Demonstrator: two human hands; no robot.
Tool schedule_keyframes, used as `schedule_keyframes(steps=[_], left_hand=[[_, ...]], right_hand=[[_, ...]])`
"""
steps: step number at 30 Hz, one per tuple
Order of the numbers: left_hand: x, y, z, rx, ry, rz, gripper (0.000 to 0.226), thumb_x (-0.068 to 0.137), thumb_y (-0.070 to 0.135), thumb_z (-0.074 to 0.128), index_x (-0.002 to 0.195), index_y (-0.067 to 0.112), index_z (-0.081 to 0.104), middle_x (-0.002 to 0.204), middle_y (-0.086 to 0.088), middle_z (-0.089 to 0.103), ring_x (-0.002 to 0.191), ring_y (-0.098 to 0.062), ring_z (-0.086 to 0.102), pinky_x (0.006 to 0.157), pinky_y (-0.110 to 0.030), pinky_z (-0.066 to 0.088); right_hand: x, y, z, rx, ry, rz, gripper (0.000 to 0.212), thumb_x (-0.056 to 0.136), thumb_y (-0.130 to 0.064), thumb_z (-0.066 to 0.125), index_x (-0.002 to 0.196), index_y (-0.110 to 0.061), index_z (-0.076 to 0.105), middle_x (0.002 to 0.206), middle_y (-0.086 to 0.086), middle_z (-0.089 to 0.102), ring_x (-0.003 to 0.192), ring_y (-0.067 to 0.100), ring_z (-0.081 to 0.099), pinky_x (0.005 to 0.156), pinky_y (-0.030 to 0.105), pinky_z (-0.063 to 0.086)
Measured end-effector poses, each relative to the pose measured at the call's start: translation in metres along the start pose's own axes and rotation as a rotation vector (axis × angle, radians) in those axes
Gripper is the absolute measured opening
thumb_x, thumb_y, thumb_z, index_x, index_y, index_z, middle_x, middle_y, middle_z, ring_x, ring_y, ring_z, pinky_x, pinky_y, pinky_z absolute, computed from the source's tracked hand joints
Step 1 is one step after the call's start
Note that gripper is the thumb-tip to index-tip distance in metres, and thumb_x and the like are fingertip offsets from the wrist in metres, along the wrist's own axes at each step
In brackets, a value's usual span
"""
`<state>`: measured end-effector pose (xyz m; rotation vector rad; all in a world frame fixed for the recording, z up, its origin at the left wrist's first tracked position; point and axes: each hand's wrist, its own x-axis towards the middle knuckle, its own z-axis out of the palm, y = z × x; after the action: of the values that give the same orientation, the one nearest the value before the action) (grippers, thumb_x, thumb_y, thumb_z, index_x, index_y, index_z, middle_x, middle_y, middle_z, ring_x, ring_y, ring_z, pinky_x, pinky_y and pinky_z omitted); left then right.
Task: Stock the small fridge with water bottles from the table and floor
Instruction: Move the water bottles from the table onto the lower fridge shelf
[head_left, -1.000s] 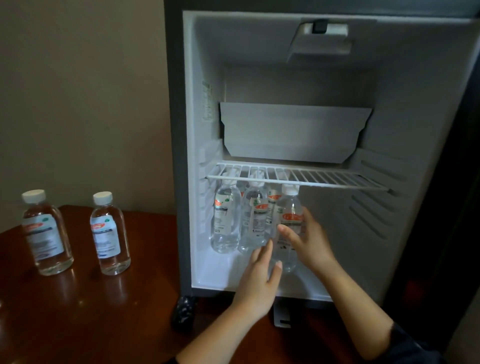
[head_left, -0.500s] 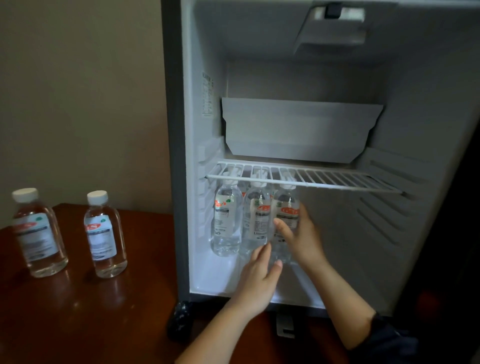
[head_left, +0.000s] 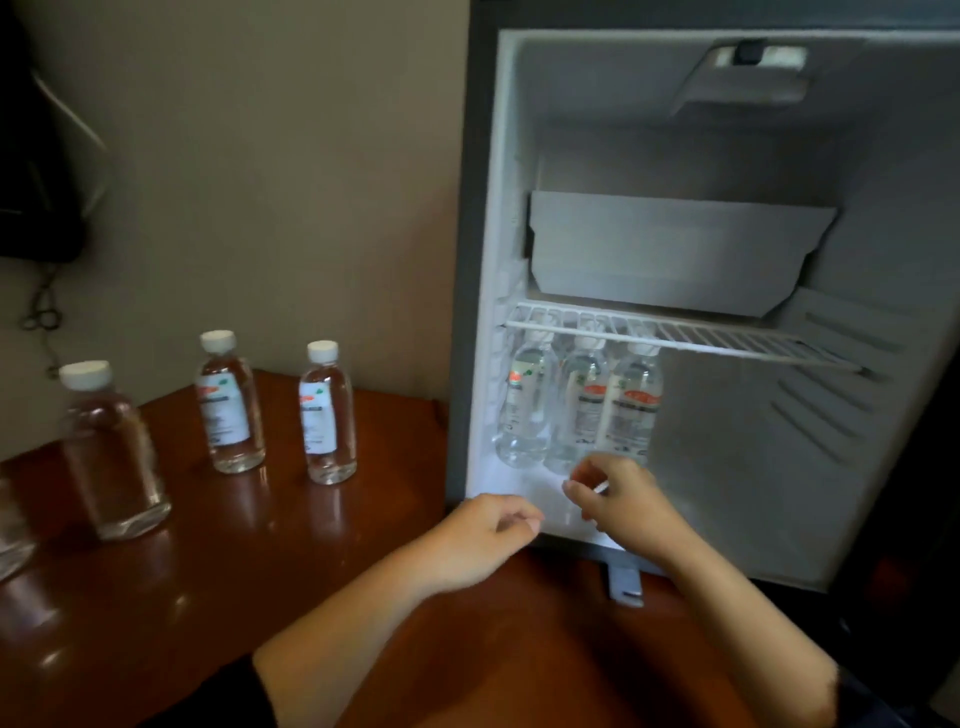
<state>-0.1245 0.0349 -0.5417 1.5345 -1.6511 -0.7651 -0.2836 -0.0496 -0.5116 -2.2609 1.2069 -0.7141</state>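
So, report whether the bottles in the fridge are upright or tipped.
Upright: the water bottles stand on the fridge floor, caps up beneath the wire shelf.
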Motion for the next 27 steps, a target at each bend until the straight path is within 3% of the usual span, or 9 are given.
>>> schedule_keyframes(steps=[2,5,8,11,13,17,21,24,27], left_hand=[[-0.023,-0.010,-0.023,0.069,-0.045,-0.064,0.026,0.094,0.026,0.050,0.112,0.016,0.064,0.091,0.008,0.064,0.095,-0.010,0.060,0.088,-0.022,0.045],[-0.057,-0.027,-0.058,0.171,-0.074,-0.148,0.028,0.094,0.031,0.048,0.117,0.021,0.060,0.112,0.004,0.064,0.107,-0.009,0.057,0.096,-0.024,0.044],[-0.088,-0.043,-0.091,0.175,-0.012,-0.223,0.030,0.095,0.030,0.047,0.121,0.019,0.058,0.119,0.003,0.061,0.113,-0.008,0.054,0.093,-0.017,0.040],[-0.113,-0.060,-0.118,0.167,0.083,-0.261,0.029,0.096,0.026,0.047,0.119,0.014,0.060,0.115,0.003,0.061,0.106,-0.005,0.055,0.083,-0.007,0.040],[-0.126,-0.072,-0.132,0.144,0.125,-0.291,0.027,0.096,0.024,0.047,0.117,0.014,0.060,0.112,0.004,0.060,0.098,-0.001,0.054,0.073,0.000,0.040],[-0.138,-0.097,-0.156,0.099,0.176,-0.336,0.019,0.095,0.028,0.048,0.112,0.026,0.056,0.112,0.011,0.056,0.094,0.007,0.050,0.073,-0.003,0.037],[-0.138,-0.116,-0.175,0.010,0.206,-0.382,0.027,0.095,0.030,0.047,0.121,0.024,0.054,0.113,0.012,0.053,0.096,0.006,0.048,0.075,-0.009,0.040],[-0.129,-0.127,-0.184,-0.066,0.270,-0.395,0.030,0.094,0.031,0.048,0.123,0.025,0.052,0.114,0.013,0.052,0.105,-0.001,0.049,0.088,-0.020,0.042],[-0.109,-0.134,-0.189,-0.112,0.336,-0.381,0.036,0.092,0.030,0.053,0.128,0.023,0.050,0.123,0.008,0.053,0.114,-0.008,0.048,0.094,-0.024,0.039]], right_hand=[[-0.008,-0.019,0.010,0.129,-0.199,-0.050,0.011,0.089,-0.015,0.061,0.077,-0.016,0.058,0.081,0.005,0.061,0.063,0.017,0.061,0.060,0.029,0.048],[-0.014,-0.043,0.031,0.155,-0.415,-0.104,0.007,0.090,-0.015,0.059,0.084,-0.017,0.059,0.084,0.003,0.059,0.063,0.011,0.061,0.056,0.018,0.048],[-0.013,-0.070,0.057,0.179,-0.507,-0.156,0.005,0.092,-0.016,0.057,0.088,-0.018,0.058,0.086,0.005,0.059,0.065,0.010,0.060,0.056,0.017,0.047],[-0.008,-0.096,0.082,0.173,-0.537,-0.202,0.003,0.093,-0.019,0.056,0.092,-0.017,0.058,0.087,0.006,0.060,0.070,0.011,0.061,0.059,0.018,0.048],[-0.002,-0.113,0.098,0.176,-0.517,-0.214,0.003,0.093,-0.021,0.057,0.094,-0.018,0.057,0.088,0.005,0.061,0.073,0.013,0.062,0.062,0.023,0.051],[0.016,-0.140,0.127,0.183,-0.382,-0.213,0.013,0.090,-0.028,0.061,0.100,-0.026,0.054,0.095,-0.003,0.062,0.090,0.018,0.063,0.082,0.037,0.056],[0.042,-0.159,0.146,0.252,-0.259,-0.183,0.032,0.086,-0.032,0.065,0.114,-0.026,0.049,0.098,-0.013,0.053,0.098,0.011,0.055,0.085,0.028,0.047],[0.070,-0.165,0.160,0.287,-0.163,-0.138,0.055,0.087,-0.026,0.066,0.135,-0.014,0.042,0.121,-0.001,0.053,0.113,0.017,0.053,0.091,0.028,0.044],[0.103,-0.166,0.176,0.326,-0.078,-0.117,0.066,0.084,-0.025,0.069,0.140,-0.013,0.036,0.139,0.008,0.046,0.127,0.023,0.046,0.099,0.033,0.041]])
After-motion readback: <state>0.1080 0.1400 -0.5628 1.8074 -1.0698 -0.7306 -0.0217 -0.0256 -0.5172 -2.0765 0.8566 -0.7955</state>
